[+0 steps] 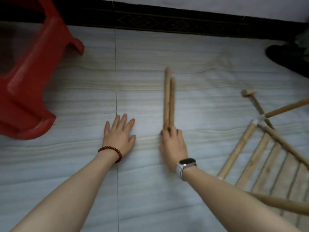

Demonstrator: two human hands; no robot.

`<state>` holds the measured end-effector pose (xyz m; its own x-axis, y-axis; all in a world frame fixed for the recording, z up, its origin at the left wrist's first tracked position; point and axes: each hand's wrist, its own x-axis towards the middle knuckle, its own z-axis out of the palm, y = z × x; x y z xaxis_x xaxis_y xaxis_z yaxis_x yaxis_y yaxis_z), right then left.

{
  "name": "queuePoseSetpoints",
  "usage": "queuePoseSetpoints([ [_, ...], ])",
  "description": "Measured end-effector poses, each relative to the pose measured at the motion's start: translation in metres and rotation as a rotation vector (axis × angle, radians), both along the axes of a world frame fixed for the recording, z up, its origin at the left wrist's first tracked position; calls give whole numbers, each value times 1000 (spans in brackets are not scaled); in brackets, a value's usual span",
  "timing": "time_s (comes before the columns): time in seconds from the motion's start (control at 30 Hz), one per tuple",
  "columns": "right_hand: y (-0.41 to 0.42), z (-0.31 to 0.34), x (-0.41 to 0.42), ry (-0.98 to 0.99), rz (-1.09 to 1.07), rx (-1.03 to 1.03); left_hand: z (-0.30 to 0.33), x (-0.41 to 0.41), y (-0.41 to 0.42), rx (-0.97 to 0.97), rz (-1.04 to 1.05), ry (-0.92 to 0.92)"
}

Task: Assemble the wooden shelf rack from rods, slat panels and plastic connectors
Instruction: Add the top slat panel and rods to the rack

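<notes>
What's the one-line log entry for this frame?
left hand flat on floor | right hand grips two rods | slat panel right

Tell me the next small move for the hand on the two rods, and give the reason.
Probably lift the two rods off the floor and carry them right toward the connector. The right hand already has its grip on their near ends, the left hand lies flat on the floor, and the slat panel with its white connector lies to the right.
</notes>
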<state>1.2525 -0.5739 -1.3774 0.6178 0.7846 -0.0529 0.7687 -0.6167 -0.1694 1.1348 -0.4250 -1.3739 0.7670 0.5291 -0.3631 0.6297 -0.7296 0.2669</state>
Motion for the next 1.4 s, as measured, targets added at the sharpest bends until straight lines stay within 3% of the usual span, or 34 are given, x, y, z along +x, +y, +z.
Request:
queuePoseSetpoints([
  [0.13,-52,7,-73,86,190,-48,13,-46,-31,-47,33,-140],
  [0.27,-94,20,-100,147,279,-105,12,-81,-63,57,-271,-131],
  [0.4,-106,30,-105,349,68,-237,14,-95,-86,98,-424,-26],
  [0.5,-99,38,-104,488,-75,-326,20,-90,-98,-10,-446,-24],
  [0.6,-94,49,-99,543,-102,-308,36,-79,-98,-56,-431,64],
  [0.73,-95,79,-87,504,-140,-264,65,-60,-92,-53,-372,15],
  [1.1,-152,250,-69,317,-103,66,256,-34,-124,-17,-110,-491],
  [1.4,-285,416,-103,167,-240,375,431,-50,-236,-35,-207,-1023],
])
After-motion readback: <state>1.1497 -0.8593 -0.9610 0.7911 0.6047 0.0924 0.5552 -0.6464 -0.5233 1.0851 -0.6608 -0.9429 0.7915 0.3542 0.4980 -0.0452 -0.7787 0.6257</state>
